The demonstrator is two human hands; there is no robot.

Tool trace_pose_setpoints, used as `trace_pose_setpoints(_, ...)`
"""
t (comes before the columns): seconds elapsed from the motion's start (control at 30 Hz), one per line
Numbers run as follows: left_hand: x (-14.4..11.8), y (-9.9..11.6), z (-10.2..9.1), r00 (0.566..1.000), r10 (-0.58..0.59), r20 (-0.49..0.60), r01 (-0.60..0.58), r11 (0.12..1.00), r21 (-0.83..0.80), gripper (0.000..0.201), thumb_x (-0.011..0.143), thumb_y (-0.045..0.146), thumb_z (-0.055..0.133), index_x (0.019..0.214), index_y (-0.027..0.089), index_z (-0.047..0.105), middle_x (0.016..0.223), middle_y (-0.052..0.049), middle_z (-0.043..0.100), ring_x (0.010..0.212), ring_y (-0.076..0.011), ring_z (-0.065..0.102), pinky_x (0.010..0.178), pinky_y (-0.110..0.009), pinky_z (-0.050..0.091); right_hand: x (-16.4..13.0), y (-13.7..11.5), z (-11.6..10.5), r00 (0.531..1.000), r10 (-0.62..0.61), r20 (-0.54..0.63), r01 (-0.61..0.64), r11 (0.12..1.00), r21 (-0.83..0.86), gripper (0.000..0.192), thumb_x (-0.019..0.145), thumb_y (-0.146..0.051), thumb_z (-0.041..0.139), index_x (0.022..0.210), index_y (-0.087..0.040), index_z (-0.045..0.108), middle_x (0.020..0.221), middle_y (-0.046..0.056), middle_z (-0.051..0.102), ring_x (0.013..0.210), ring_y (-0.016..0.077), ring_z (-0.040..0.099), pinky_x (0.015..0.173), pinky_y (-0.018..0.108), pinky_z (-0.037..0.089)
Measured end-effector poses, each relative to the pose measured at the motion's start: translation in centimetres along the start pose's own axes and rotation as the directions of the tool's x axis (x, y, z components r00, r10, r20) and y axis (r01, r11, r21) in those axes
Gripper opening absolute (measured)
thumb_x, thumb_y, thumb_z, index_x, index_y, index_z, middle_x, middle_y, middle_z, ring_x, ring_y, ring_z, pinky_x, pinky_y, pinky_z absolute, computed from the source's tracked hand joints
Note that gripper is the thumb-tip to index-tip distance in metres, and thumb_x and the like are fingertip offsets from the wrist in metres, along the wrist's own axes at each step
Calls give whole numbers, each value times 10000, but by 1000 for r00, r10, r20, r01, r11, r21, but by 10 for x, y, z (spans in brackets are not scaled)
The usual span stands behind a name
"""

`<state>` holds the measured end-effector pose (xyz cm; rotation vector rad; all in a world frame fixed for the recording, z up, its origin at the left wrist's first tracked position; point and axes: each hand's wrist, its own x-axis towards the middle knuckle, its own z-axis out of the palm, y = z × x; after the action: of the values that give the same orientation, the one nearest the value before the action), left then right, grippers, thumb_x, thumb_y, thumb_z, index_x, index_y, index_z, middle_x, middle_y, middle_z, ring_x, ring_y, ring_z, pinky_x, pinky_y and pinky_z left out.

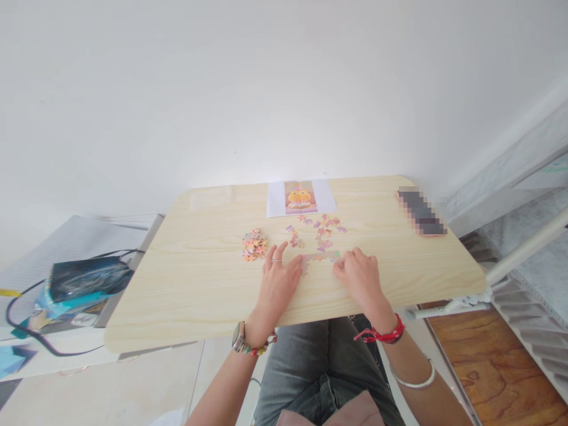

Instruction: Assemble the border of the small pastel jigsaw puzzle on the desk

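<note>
Hands, two in number, were laid palm down on one light wooden table [186, 296]. The left hand [278, 279] was placed with its fingers spread apart, a ring being worn on one finger; nothing was gripped, and its thumb side lay against the left end of a joined strip of puzzle pieces [320, 258]. The right hand [360, 277] was set at the right end of the same strip, its fingers held loosely together and curled down onto the pieces; whether a piece was pinched could not be told. One heap of loose pieces [254, 245] lay just left of the left hand's fingertips. A scatter of single pieces [319, 229], too small to be counted, was spread beyond the strip. One reference picture [300, 197] lay at the far edge, and one blurred dark object [420, 212] near the far right corner.
</note>
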<state>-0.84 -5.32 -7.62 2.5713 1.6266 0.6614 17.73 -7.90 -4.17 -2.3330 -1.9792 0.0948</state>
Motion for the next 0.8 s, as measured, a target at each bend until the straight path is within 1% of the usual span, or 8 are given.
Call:
trace_pose_setpoints(0.37, 1, 1, -1, 1000, -18, 14, 18, 1000, -8, 230, 801, 210, 539, 1006, 249, 637, 1292, -106, 362, 1227, -333, 322, 961, -505, 390, -2, 4, 1, 999, -40, 13, 40, 999, -5, 246, 850, -311, 478, 762, -148, 640, 800, 79, 608, 780, 202, 562, 695, 332, 312)
trace_pose_setpoints(0.47, 2, 1, 0, 1000, -12, 3, 12, 1000, -8, 219, 801, 210, 538, 991, 245, 641, 1288, -106, 364, 1226, -331, 321, 958, -513, 392, -1, 8, 3, 998, -57, -24, 58, 997, 40, 189, 839, -302, 511, 834, -161, 636, 836, 70, 596, 808, 194, 552, 698, 313, 326)
trace_pose_setpoints(0.53, 2, 1, 0, 1000, -11, -12, 11, 1000, -9, 210, 800, 209, 539, 978, 242, 645, 1283, -104, 369, 1222, -322, 328, 962, -511, 391, 1, 14, 3, 992, -116, -59, 121, 987, 103, 167, 840, -246, 504, 931, -185, 630, 873, 60, 583, 811, 177, 545, 696, 291, 338)
trace_pose_setpoints(0.6, 2, 1, -1, 1000, -8, -18, 7, 1000, -12, 204, 799, 207, 540, 969, 241, 647, 1280, -103, 375, 1220, -313, 336, 968, -507, 388, 3, 22, 2, 972, -220, -84, 232, 957, 175, 210, 845, -185, 475, 985, -213, 629, 891, 48, 572, 797, 156, 538, 694, 267, 350)
trace_pose_setpoints(0.7, 3, 1, -1, 1000, -5, -18, 4, 1000, -16, 198, 799, 212, 542, 964, 241, 649, 1279, -108, 386, 1216, -311, 346, 967, -510, 388, 7, 33, 2, 926, -365, -100, 378, 898, 225, 238, 857, -154, 442, 899, -221, 667, 870, 36, 566, 766, 139, 527, 704, 250, 364)
trace_pose_setpoints(0.8, 4, 2, -1, 1000, -12, -28, 12, 1000, -18, 192, 794, 214, 550, 956, 243, 649, 1277, -101, 392, 1213, -309, 350, 966, -507, 388, 9, 40, 6, 882, -460, -108, 472, 855, 216, 247, 864, -160, 446, 821, -217, 682, 830, 31, 571, 765, 138, 515, 728, 259, 366)
